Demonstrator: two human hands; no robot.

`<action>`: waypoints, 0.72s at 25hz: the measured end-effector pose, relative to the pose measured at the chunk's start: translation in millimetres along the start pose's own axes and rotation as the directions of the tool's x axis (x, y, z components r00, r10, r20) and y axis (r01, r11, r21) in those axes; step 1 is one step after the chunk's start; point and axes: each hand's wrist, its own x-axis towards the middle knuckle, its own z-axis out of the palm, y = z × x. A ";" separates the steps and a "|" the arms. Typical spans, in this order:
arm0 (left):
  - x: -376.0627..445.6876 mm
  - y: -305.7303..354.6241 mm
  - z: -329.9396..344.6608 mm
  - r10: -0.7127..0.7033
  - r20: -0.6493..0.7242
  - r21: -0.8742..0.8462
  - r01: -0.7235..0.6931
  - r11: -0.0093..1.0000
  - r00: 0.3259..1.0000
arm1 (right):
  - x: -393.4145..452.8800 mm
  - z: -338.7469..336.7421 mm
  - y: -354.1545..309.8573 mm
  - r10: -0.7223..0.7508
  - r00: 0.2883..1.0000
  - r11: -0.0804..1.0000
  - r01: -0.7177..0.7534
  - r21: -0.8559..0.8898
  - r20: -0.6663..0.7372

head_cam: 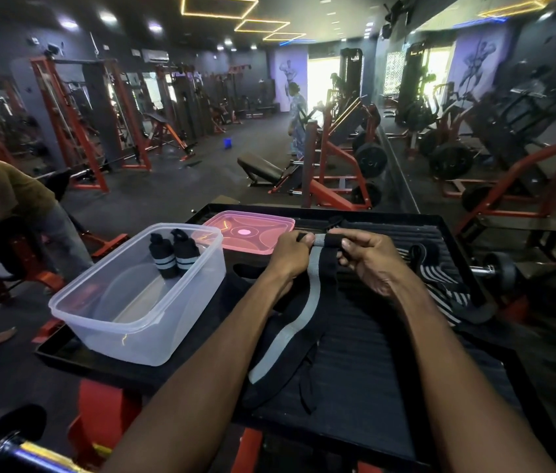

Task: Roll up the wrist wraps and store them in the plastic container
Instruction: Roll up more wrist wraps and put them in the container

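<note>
Black fabric wrist wrap with a grey centre stripe (307,302) is hanging between both hands, top end just starting to curl into a roll. Left hand (290,256) is pinching the left side of that end, fingers curled over it; right hand (368,257) is gripping the right side, thumb on top. Hands are sitting close together, only the wrap end between them. Rest of the strap is trailing down toward the camera, draping limp across the black ribbed metal platform (372,370).

Left of the hands, a clear rectangular plastic container (133,302) is standing on the platform edge, holding two rolled black wraps with grey bands (170,256), upright against its far wall. Just behind it, a translucent pink lid (252,230) is lying flat. Right of the hands, a black-and-white striped wrap (440,285) is lying loose, unrolled.

Around the platform: red-framed gym machines (331,165), and a person in an olive shirt (7,192) bending over at far left.
</note>
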 end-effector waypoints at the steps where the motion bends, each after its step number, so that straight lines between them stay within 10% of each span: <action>1: 1.6 0.6 -1.9 -0.014 0.032 -0.018 0.014 1.000 0.999 | -0.6 0.9 0.2 -0.013 1.000 1.000 0.013 0.014 -0.001; 13: -0.8 -4.7 1.0 0.161 -0.081 -0.066 -0.166 0.984 0.984 | -1.2 3.3 -4.6 0.021 0.998 0.994 -0.027 -0.108 -0.058; 18: -1.4 -9.2 4.3 -0.093 0.113 -0.284 0.122 0.951 0.989 | 0.7 -5.6 -1.2 -0.065 0.982 0.962 0.014 -0.273 -0.179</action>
